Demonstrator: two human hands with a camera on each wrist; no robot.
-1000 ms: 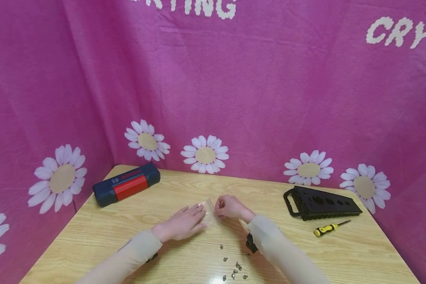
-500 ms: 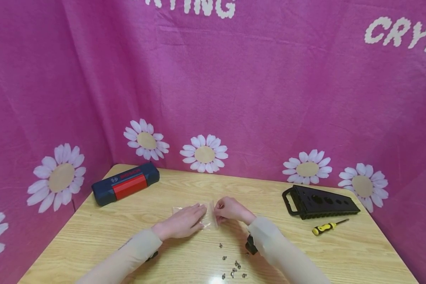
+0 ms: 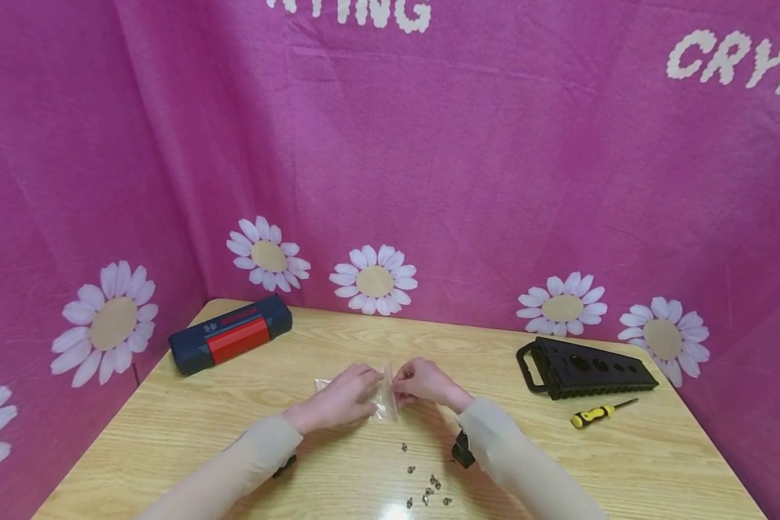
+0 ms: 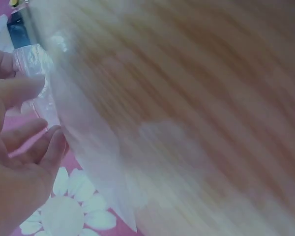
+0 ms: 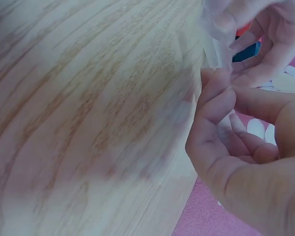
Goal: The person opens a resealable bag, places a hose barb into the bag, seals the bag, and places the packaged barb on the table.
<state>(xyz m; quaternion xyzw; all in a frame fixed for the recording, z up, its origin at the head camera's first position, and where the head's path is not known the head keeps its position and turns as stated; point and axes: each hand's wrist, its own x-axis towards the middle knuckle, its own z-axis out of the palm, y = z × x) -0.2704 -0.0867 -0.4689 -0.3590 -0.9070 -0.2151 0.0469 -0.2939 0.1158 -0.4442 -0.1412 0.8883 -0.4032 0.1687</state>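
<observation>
A clear plastic bag [image 3: 382, 409] lies on the wooden table, with its straight strip-like edge toward my right hand. My right hand [image 3: 427, 380] pinches that edge between thumb and curled index finger; in the right wrist view the right hand [image 5: 241, 142] covers the pinched spot. My left hand [image 3: 346, 399] is over the bag's other part, its fingers loosely bent and spread. From the left wrist, the left hand [image 4: 24, 142] has thumb and fingers apart, fingertips right at the bag [image 4: 88, 132]. Several small metal screws [image 3: 430, 485] lie loose nearer me.
A dark blue and red Bosch case [image 3: 234, 336] sits at the table's back left. At the right are a black holder with a handle [image 3: 588, 368] and a yellow-and-black screwdriver [image 3: 594, 415]. A pink curtain with daisies [image 3: 468, 180] hangs around the table [image 3: 169, 440].
My left hand has gone from lying flat on the bag to raised, bent fingers, after sliding slightly left. My right hand keeps pinching the bag's edge. The screws lie as before.
</observation>
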